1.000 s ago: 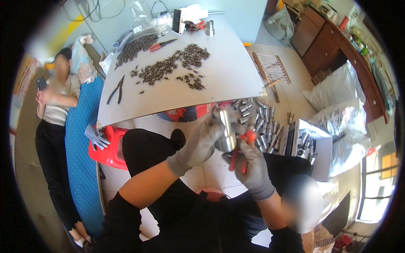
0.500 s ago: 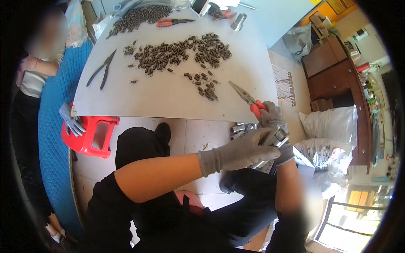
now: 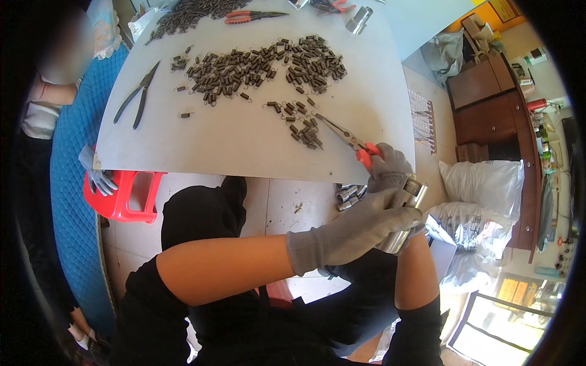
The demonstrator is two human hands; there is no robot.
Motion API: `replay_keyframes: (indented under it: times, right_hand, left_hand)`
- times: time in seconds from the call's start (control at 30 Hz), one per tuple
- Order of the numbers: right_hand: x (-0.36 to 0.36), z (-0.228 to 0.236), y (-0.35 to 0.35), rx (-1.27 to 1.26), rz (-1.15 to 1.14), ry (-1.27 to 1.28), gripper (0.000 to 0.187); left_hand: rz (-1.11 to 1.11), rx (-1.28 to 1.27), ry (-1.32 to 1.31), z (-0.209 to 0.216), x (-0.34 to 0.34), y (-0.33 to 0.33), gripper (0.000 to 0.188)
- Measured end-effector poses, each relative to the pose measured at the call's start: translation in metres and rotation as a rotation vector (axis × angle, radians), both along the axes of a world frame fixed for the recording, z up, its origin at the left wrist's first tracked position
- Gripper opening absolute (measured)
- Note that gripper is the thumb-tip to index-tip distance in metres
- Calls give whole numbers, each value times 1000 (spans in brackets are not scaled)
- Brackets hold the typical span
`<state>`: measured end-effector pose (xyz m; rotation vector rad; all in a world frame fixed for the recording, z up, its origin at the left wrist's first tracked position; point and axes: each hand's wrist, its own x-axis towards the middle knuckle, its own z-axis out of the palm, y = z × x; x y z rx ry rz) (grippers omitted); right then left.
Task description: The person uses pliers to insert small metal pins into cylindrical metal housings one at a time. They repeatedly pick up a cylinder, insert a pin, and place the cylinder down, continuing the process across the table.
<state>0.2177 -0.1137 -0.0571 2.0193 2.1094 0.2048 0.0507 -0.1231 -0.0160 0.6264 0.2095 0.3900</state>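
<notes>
My left hand (image 3: pixel 363 232), in a grey glove, is closed around a shiny metal tube (image 3: pixel 397 242) with a cut-out near its upper end. Just beyond it, my right hand (image 3: pixel 390 166), gloved too, grips the red handles of a pair of long-nose pliers (image 3: pixel 343 133). The pliers' jaws point left over the table, their tips at the edge of a small group of coil springs (image 3: pixel 305 133). Whether the tips touch a spring I cannot tell. Part of my right hand is hidden behind the tube and my left hand.
Larger spring heaps (image 3: pixel 235 70) cover the middle of the white table (image 3: pixel 238 143). Dark-handled pliers (image 3: pixel 139 97) lie left, red-handled pliers (image 3: pixel 253 16) and another metal tube (image 3: pixel 360 20) farther back. More tubes (image 3: pixel 349 195) sit below the edge. A person's gloved hand (image 3: pixel 97 174) hangs near a red stool (image 3: pixel 125 201).
The long-nose pliers have moved left, bringing their tips up to the small spring group. The tube in my left hand has turned, showing more of its length. The view has shifted slightly.
</notes>
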Motion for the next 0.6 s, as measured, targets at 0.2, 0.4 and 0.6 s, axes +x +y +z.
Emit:
replay_keyframes:
  times: [0.2, 0.4, 0.6]
  right_hand:
    - [-2, 0, 0, 58, 31, -2, 29]
    - [-6, 2, 7, 20, 34, -2, 25]
    - [-11, 5, 9, 16, 72, 26, 28]
  left_hand:
    - [8, -6, 34, -1, -2, -1, 21]
    - [-11, 20, 23, -1, -3, -1, 23]
    - [47, -70, -54, 5, -7, 2, 28]
